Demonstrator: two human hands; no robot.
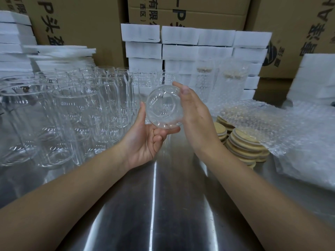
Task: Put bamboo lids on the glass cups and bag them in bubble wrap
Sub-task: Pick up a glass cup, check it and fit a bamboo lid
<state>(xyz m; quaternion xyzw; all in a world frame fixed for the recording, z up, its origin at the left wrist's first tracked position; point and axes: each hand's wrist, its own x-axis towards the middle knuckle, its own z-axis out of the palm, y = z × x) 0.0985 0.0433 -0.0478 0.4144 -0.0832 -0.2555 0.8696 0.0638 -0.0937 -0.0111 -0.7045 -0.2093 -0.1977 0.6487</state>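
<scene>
A clear glass cup (164,106) is held above the steel table, tipped so one round end faces me. My left hand (145,138) cradles it from below, thumb up its left side and fingers curled under it. My right hand (194,115) lies flat against its right side, fingers straight, thumb tip at the top rim. Bamboo lids (243,142) lie in loose stacks on the table to the right. Bubble wrap bags (272,122) are piled just beyond and right of the lids. Two bagged cups with lids (230,84) stand at the back.
Several empty glass cups (68,109) crowd the left half of the steel table (154,205). White foam blocks (195,46) are stacked at the back and on both sides. Cardboard boxes (81,24) form the wall behind.
</scene>
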